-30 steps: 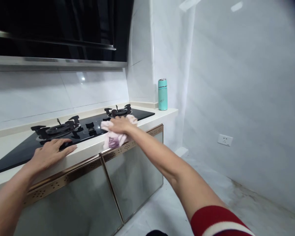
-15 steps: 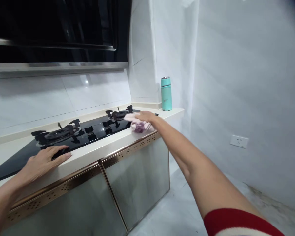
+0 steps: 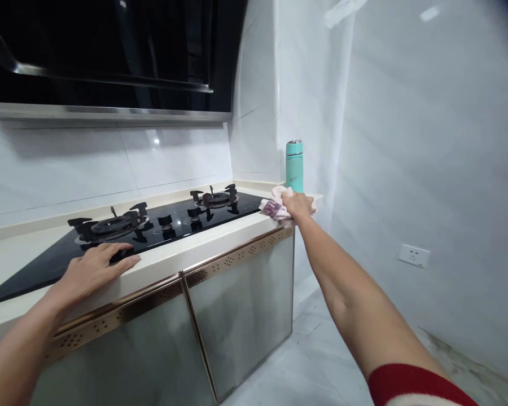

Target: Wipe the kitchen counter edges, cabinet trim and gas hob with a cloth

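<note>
My right hand (image 3: 298, 206) grips a pale pink and purple cloth (image 3: 275, 207) on the right end of the white countertop (image 3: 211, 235), just in front of a turquoise bottle (image 3: 294, 166) that stands upright. Part of the cloth hangs over the front edge. Resting on the front edge of the black gas stove (image 3: 46, 270), my left hand (image 3: 95, 269) has its fingers stretched out and holds nothing. It lies close to the left burner (image 3: 112, 224).
Above the stove hangs a black range hood (image 3: 110, 56). The right burner (image 3: 215, 198) and the knobs (image 3: 166, 221) stick up from the stove. Glass-fronted cabinets (image 3: 241, 299) are below. A socket (image 3: 414, 255) sits on the right wall.
My right hand has moved the cloth rightward, from the stove's right front corner to the counter end by the bottle. My left hand stays on the stove edge; the view has shifted slightly.
</note>
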`<state>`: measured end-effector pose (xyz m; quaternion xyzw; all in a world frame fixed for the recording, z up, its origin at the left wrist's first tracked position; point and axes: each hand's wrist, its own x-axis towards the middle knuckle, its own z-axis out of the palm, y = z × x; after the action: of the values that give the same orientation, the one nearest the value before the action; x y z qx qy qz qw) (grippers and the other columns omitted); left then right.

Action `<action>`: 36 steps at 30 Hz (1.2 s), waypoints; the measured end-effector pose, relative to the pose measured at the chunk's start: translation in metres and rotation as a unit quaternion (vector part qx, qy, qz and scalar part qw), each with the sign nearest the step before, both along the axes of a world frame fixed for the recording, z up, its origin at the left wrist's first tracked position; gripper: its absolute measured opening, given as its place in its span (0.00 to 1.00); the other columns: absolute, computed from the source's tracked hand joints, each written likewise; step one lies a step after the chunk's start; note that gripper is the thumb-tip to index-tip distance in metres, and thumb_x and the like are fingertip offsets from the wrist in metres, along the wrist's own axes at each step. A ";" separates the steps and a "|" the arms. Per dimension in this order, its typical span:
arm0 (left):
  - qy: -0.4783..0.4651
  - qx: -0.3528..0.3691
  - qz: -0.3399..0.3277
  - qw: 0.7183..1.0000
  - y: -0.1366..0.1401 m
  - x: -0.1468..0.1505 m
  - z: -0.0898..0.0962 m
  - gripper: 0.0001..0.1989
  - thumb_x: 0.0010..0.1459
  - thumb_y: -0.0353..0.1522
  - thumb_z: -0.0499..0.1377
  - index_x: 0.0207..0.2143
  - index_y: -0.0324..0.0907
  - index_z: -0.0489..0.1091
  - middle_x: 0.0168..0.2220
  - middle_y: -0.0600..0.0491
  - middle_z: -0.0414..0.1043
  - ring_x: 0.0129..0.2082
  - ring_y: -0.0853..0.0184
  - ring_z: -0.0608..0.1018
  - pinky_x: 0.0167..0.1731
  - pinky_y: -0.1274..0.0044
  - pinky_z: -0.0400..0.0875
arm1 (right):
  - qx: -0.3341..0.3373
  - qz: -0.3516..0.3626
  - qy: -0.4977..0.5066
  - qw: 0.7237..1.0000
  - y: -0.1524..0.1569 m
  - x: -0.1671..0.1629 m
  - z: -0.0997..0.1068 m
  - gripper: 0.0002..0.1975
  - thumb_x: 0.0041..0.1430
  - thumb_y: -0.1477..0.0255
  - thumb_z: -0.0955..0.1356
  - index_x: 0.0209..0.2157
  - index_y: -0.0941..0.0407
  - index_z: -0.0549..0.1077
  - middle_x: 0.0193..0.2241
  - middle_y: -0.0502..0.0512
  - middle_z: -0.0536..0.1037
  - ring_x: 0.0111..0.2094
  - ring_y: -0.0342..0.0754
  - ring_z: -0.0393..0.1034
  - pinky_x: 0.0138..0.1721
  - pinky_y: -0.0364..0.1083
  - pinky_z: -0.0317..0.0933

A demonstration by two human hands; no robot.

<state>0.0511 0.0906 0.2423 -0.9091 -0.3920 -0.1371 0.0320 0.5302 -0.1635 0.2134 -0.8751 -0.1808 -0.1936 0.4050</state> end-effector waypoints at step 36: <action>-0.011 0.015 -0.017 1.000 -0.014 -0.006 0.001 0.35 0.64 0.56 0.40 0.61 0.48 0.67 0.65 0.48 0.66 0.64 0.49 0.66 0.60 0.54 0.60 | 0.035 0.043 -0.144 0.988 0.005 -0.003 -0.046 0.17 0.64 0.61 0.61 0.40 0.58 0.74 0.39 0.63 0.75 0.46 0.58 0.66 0.53 0.57 0.57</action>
<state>0.0455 0.0768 0.2431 -0.9134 -0.3749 -0.1538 0.0389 0.5276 -0.1585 0.1670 -0.8147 -0.2681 -0.3064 0.4130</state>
